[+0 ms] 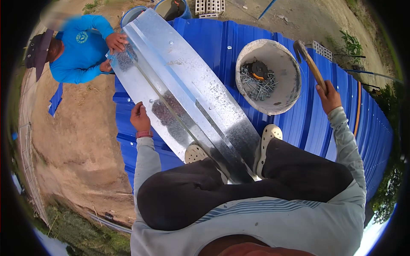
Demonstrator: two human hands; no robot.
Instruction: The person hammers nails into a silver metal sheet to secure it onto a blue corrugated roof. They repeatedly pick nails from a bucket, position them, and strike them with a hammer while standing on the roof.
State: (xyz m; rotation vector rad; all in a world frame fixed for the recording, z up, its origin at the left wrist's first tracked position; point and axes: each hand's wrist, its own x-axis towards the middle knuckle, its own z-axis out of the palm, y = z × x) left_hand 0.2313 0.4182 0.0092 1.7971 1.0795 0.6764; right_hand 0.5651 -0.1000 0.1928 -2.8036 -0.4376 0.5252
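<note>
My right hand (329, 99) is wrapped round the wooden handle of a hammer (314, 66), raised over the blue roof to the right of the bucket. My left hand (140, 119) is at the left edge of a long silver metal sheet (192, 72), its fingers pinched together. Whether they grip the edge or some small thing cannot be made out. The sheet has a raised fold along its length and runs from between my feet away to the far left. At its far end a co-worker's hands (115, 42) touch the left edge.
Blue ribbed roofing (205, 38) lies under the sheet. A whitish bucket (284, 64) on it holds several nails (260, 89) and a round black-and-orange thing (259, 70). My shoes (270, 133) flank the sheet. The roof's left edge drops to bare ground (81, 141). Concrete blocks (210, 7) lie beyond.
</note>
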